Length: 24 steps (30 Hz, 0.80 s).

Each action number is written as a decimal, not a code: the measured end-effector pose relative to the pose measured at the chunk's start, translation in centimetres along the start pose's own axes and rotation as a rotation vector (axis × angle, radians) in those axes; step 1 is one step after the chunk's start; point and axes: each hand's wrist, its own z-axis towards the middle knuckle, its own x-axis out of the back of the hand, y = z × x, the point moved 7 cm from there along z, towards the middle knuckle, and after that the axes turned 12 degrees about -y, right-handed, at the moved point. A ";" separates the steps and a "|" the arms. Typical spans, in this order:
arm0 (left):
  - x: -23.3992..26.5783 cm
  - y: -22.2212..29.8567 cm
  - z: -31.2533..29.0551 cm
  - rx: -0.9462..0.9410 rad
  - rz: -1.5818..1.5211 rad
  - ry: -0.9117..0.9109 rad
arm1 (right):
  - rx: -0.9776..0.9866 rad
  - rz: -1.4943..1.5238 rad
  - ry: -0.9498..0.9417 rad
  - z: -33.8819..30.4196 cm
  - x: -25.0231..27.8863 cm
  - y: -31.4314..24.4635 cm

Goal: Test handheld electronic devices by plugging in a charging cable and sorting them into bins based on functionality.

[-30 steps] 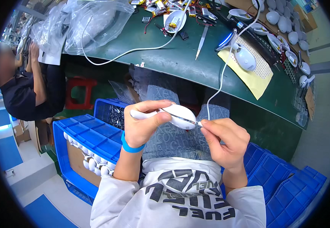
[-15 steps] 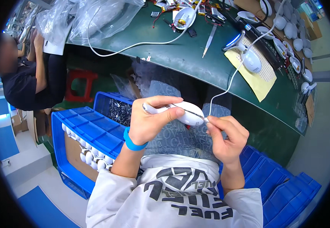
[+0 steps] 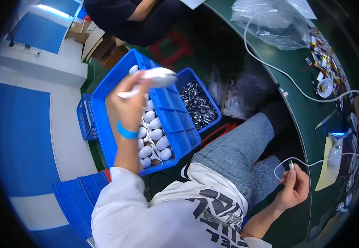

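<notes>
My left hand (image 3: 125, 101), a blue band on its wrist, is closed on a white handheld device (image 3: 159, 77) with an oval head and thin handle. Hand and device are blurred by motion, above a blue crate (image 3: 107, 128). In that crate lie several similar white devices (image 3: 155, 134), packed in rows. Away to the right, my right hand (image 3: 294, 188) pinches the end of a white charging cable (image 3: 278, 167), its metal plug pointing up and free of any device. A similar device with a glowing blue edge (image 3: 335, 155) rests on yellow paper (image 3: 322, 175) on the green table.
A blue lid-like panel (image 3: 175, 109) leans along the crate's right side. Beside it stands a blue bin (image 3: 217, 115) of small dark parts. Clear plastic bags (image 3: 266, 25), batteries (image 3: 322, 62) and another white cable (image 3: 287, 76) lie on the table. A person (image 3: 117, 16) sits beyond.
The device has come off the cable plug and moved left in my left hand, over the crate. My right hand has kept the plug. The view has turned left.
</notes>
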 end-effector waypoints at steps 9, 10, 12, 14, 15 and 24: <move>16.4 -31.1 4.0 0.179 0.570 -0.161 | 0.017 0.018 -0.293 3.3 -7.3 0.4; 17.0 -33.4 3.2 0.143 0.687 -0.123 | 0.022 0.016 -0.311 3.5 -7.8 0.4; 16.4 -35.1 2.6 0.202 0.825 -0.182 | -0.006 0.005 -0.320 3.4 -8.4 0.5; 17.2 -37.1 2.1 0.185 0.848 -0.270 | -0.046 0.007 -0.329 3.6 -8.5 0.7; 17.4 -38.1 1.5 0.161 0.874 -0.351 | -0.049 0.004 -0.339 3.6 -8.8 0.7; 19.5 -39.6 2.8 0.418 0.733 -0.088 | -0.115 0.057 -0.370 3.4 -12.0 1.1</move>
